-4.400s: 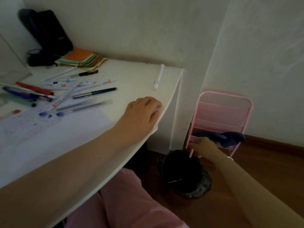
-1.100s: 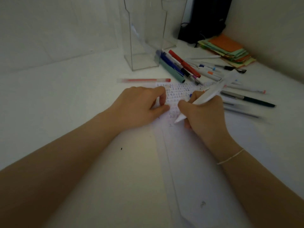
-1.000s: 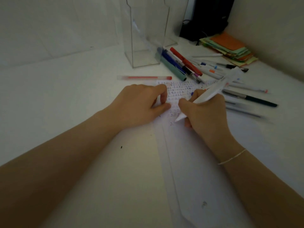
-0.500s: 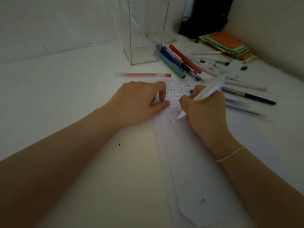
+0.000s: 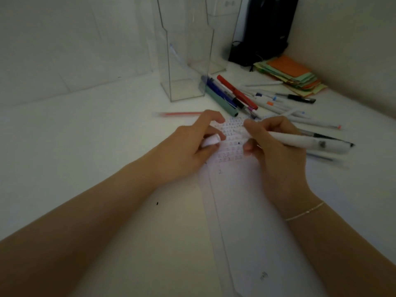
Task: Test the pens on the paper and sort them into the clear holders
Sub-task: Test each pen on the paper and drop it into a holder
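Observation:
My right hand (image 5: 276, 151) grips a white pen (image 5: 304, 142) that lies almost level, its tip pointing left above the scribble marks on the white paper (image 5: 246, 211). My left hand (image 5: 190, 144) holds the pen's white cap (image 5: 211, 142) between thumb and fingers, a little left of the tip. A pile of several pens (image 5: 246, 97) lies beyond the paper. One red pen (image 5: 180, 114) lies alone behind my left hand. Two tall clear holders (image 5: 186, 61) stand at the back, the near one with a pen leaning inside.
A stack of coloured paper sheets (image 5: 293, 76) lies at the back right by the wall. A black object (image 5: 265, 31) stands in the corner behind the holders. The white desk (image 5: 75, 146) stretches to the left.
The pen was writing on the paper with its tip down. It has since lifted and turned level, and my left hand has come off the paper holding the cap up toward the tip.

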`<state>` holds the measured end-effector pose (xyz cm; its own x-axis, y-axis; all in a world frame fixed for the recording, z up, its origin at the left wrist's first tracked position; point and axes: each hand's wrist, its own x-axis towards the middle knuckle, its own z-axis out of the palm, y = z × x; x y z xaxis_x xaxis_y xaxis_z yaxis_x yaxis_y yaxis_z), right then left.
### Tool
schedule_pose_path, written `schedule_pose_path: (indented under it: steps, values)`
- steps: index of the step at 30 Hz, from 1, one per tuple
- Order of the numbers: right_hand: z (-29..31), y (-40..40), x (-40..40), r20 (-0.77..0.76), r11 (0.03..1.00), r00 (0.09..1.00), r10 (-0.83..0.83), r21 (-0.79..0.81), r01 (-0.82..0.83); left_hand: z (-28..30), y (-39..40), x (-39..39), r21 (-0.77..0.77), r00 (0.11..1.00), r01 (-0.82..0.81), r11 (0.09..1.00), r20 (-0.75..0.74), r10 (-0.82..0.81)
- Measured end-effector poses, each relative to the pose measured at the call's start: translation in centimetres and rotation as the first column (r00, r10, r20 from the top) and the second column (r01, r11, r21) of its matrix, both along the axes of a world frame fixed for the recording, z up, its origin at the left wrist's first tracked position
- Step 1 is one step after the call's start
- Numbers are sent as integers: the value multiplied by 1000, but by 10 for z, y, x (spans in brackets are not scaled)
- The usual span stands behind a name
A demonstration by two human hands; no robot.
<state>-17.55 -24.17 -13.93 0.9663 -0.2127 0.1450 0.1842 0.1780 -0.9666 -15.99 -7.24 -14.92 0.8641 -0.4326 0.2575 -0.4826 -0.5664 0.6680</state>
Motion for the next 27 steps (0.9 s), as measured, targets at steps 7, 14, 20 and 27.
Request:
schedule_pose_path:
  steps: [7,14,20,27]
  values:
    - [-5,0,2,-24,982,992,120,150,-115,0,-2,0,-29,998,-70,997,-5,70]
    - [-6,2,0,7,972,996,86,-219,-82,5,-4,-2,-80,996,-88,993,21,90]
    - [10,2,-4,43,999,998,42,-2,-42,15,-23,-19,-384,978,31,923,-181,-108]
    - [26,10,-15,268,955,957,-108,-238,174,40,-79,-26,-602,792,-441,666,-610,-28]
